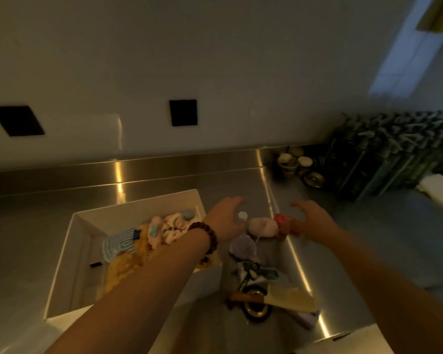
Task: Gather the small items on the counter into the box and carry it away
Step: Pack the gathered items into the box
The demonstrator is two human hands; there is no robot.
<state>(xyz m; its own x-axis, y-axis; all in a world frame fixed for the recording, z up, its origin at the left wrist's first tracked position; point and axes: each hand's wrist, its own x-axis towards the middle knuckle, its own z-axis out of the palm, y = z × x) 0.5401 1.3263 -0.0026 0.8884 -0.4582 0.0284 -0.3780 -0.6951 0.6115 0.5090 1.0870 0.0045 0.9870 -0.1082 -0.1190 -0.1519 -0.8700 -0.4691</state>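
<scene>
A white box stands on the steel counter, holding a blue striped cloth, a yellow fluffy thing and pink soft pieces. To its right lie a pink pompom, a red item, a purple fluffy item, a dark green item, a black and gold ring and a cream wooden-handled piece. My left hand, with a bead bracelet, reaches across the box corner and touches a small white-capped thing. My right hand hovers spread just right of the red item.
Small cups and a metal lid sit at the back right by the wall. A dark green rack of bottles stands further right, with a white cloth in front of it. Two black squares mark the wall.
</scene>
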